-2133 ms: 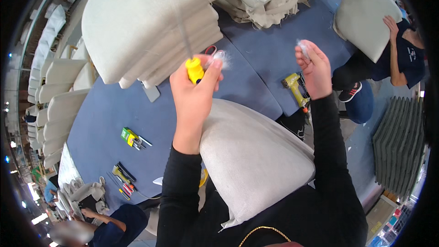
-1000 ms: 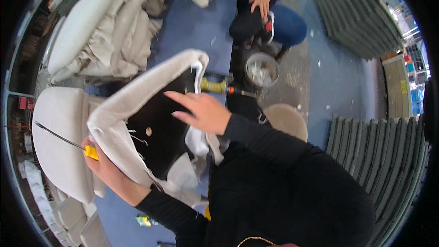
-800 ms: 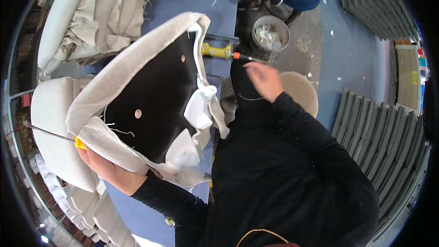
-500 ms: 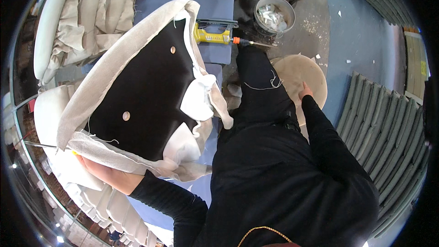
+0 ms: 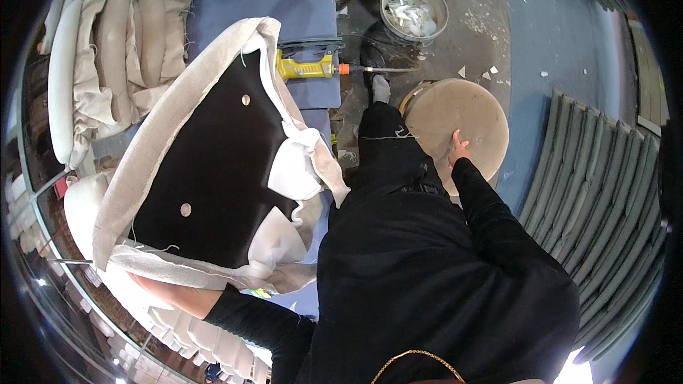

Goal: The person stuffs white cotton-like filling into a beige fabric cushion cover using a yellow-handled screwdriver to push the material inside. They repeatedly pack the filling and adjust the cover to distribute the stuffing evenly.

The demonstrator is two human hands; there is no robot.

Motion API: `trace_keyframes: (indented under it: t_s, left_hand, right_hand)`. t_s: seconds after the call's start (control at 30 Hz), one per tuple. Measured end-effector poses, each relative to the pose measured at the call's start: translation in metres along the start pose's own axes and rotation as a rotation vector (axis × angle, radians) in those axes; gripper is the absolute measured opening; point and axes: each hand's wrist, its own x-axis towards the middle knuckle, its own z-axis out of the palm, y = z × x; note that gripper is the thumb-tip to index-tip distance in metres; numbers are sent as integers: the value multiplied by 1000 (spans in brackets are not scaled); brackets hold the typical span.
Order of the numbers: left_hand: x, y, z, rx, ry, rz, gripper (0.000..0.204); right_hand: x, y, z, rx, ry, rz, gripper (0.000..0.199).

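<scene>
Beige-edged seat panel (image 5: 206, 178) hides left hand's fingers; right hand (image 5: 457, 151) rests spread on round stool (image 5: 462, 124).

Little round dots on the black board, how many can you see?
2. One pale dot sits near the top of the black panel; the other dot is lower, toward its left side. White padding and cream fabric may hide more.

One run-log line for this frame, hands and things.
left hand: hidden under seat shell, black underside up | right hand: flat on round stool | nearby: yellow tool, metal bucket
</scene>
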Motion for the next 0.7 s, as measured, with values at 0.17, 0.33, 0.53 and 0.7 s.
trace_keyframes:
  t_s: [0.17,0.33,0.53,0.7]
  left_hand:
    - [-5,-4,-11,28,25,-19,50]
    - [-1,-9,-14,14,25,-37,50]
    - [5,-14,-16,-20,2,-48,50]
    - [34,-42,-28,-71,-45,-92,50]
  right_hand:
    - [32,11,-1,-106,-28,43,114]
    - [38,17,-2,-27,-58,45,112]
    - [39,12,-4,60,-77,96,113]
    - [49,13,10,142,-7,120,113]
